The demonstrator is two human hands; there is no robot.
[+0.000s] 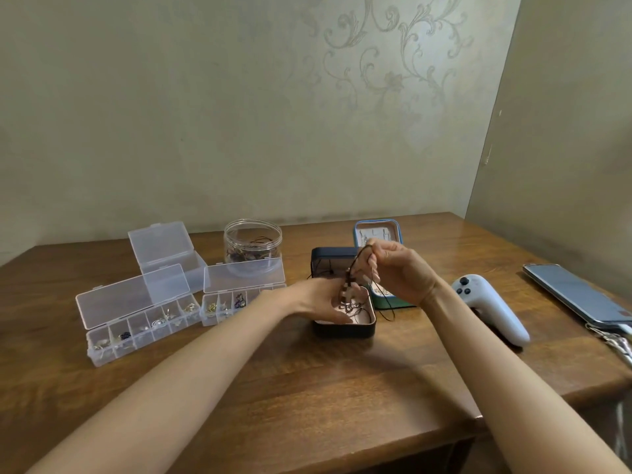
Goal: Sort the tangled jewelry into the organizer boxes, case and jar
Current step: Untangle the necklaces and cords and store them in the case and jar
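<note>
Head view, centre of frame. My right hand (pixel 396 271) is raised above the table (pixel 307 388), thumb and fingertips pinched on the top of a dark cord necklace (pixel 358 265). From that pinch the cord hangs down and a little left, its long axis close to vertical, ending over the open dark case (pixel 343 331), just below the hand.

- A pendant or bead cluster (pixel 344 293) hangs low on the cord, right at the case's pale lining, where more cords lie coiled.
- A loose strand trails over the case's right rim onto the table.
- My left hand (pixel 319 299) sits at the case's left rim, fingers reaching toward the pendant. It is the nearer hand to the low end. I can't tell whether it pinches anything or only touches.

Judgement: the next move turns on that vertical line. The cord has to drop straight down into the case or lift clear of the coils; any sideways drift would drag the strand.

Surroundings:
- Teal tin (pixel 393 302) just right of the case, lid up behind my right hand.
- Clear jar (pixel 253 244) with dark cords inside, behind and left.
- Three clear organizer boxes (pixel 136 333) on the left, lids open, two showing small pieces in their compartments.
- White game controller (pixel 492 309) and phone (pixel 574 295) at right.
- Patterned wall behind.
</note>
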